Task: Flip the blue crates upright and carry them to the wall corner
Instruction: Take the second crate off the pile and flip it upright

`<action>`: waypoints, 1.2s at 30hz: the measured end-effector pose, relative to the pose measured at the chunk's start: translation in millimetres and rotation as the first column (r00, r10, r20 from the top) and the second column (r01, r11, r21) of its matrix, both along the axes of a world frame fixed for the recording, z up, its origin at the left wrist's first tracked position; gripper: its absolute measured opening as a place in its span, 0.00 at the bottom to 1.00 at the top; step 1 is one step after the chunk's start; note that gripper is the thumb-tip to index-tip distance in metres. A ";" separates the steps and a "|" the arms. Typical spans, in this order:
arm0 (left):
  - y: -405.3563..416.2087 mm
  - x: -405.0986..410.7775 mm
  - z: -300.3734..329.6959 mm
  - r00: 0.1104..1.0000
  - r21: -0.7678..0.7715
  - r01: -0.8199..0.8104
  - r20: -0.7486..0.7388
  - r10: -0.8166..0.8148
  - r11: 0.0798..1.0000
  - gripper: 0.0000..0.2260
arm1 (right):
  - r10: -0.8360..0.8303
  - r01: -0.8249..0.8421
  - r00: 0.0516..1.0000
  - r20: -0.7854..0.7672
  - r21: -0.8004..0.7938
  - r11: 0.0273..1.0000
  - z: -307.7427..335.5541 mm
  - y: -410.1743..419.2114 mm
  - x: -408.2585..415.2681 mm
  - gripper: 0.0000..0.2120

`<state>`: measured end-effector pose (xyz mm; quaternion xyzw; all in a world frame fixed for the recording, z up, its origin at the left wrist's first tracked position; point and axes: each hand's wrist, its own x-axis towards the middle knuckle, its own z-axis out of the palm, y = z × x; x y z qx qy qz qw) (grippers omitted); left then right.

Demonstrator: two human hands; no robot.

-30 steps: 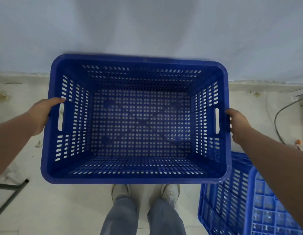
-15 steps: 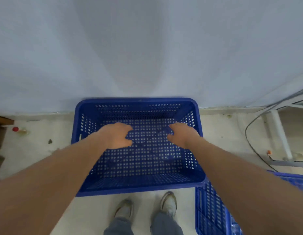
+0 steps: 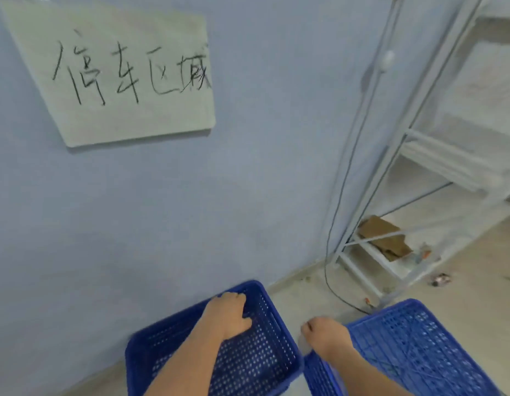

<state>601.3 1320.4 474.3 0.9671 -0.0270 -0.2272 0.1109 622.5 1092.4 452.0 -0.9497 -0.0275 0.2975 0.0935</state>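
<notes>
An upright blue crate (image 3: 256, 364) sits on the floor against the pale blue wall, its open top facing up. My left hand (image 3: 229, 314) hangs above its inside, fingers curled loosely, holding nothing. A second blue crate (image 3: 413, 350) lies upside down to the right, its perforated bottom facing up. My right hand (image 3: 325, 334) hovers over the gap between the two crates, near the overturned crate's left edge, fingers loosely curled and empty.
A white metal shelf frame (image 3: 390, 230) stands at the right with a brown cardboard piece (image 3: 382, 235) on its lowest level. A black cable (image 3: 333, 224) runs down the wall to the floor. A handwritten paper sign (image 3: 119, 70) hangs on the wall.
My view has swung up and to the right, bringing the sign and shelf into sight. My hands have pulled back from over the upright crate, the right one shifting toward the overturned crate.
</notes>
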 end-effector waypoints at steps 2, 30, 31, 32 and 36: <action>-13.2 10.2 39.1 0.997 0.037 0.066 0.042 -0.067 0.997 0.21 | -0.065 0.063 0.991 0.114 0.024 0.998 50.7 -20.2 0.9 0.18; -602.9 -173.7 269.7 0.575 0.084 0.767 0.349 -0.740 0.636 0.31 | -0.451 0.640 0.625 0.638 -0.088 0.763 317.6 -532.3 -313.9 0.22; -621.2 -181.7 271.7 0.559 0.085 0.782 0.343 -0.755 0.618 0.32 | -0.481 0.665 0.618 0.622 -0.088 0.741 317.3 -547.4 -328.3 0.22; -638.0 -186.9 274.6 0.548 0.083 0.792 0.342 -0.763 0.605 0.32 | -0.512 0.690 0.608 0.606 -0.084 0.719 317.0 -561.5 -341.1 0.22; -694.7 -190.9 287.3 0.508 0.070 0.821 0.364 -0.781 0.566 0.32 | -0.600 0.766 0.561 0.570 -0.084 0.637 318.0 -604.4 -376.1 0.21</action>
